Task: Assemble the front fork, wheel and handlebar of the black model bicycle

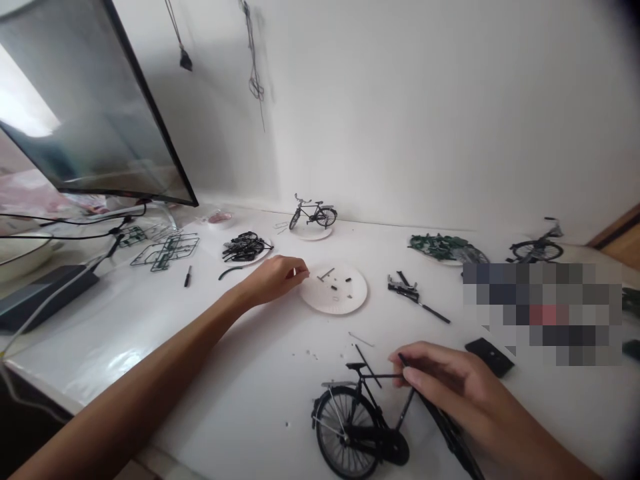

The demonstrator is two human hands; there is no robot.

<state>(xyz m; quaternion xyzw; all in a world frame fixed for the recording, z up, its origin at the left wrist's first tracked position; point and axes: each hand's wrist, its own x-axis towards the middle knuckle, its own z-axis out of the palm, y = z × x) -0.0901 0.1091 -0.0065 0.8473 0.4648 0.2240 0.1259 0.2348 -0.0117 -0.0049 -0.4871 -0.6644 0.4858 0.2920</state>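
My right hand (450,380) is closed on the front of a black model bicycle (370,437), its fingers pinching the frame near the steering tube. The bicycle's spoked rear wheel, saddle and grey rack show, while its front end is partly hidden by my hand. My left hand (277,277) is closed, with thumb and fingers together at the left rim of a white paper plate (327,305). Several tiny parts lie on that plate, among them a thin grey rod (327,274) and small black pieces (349,280).
Behind are a finished model bicycle (316,215) on a plate, black parts (246,247) and green parts (440,247). A second bicycle (537,250) stands right. A small screwdriver (187,277) and green part frames (165,252) lie left, below a monitor (105,100). Grey-black parts (403,287) lie right of the plate.
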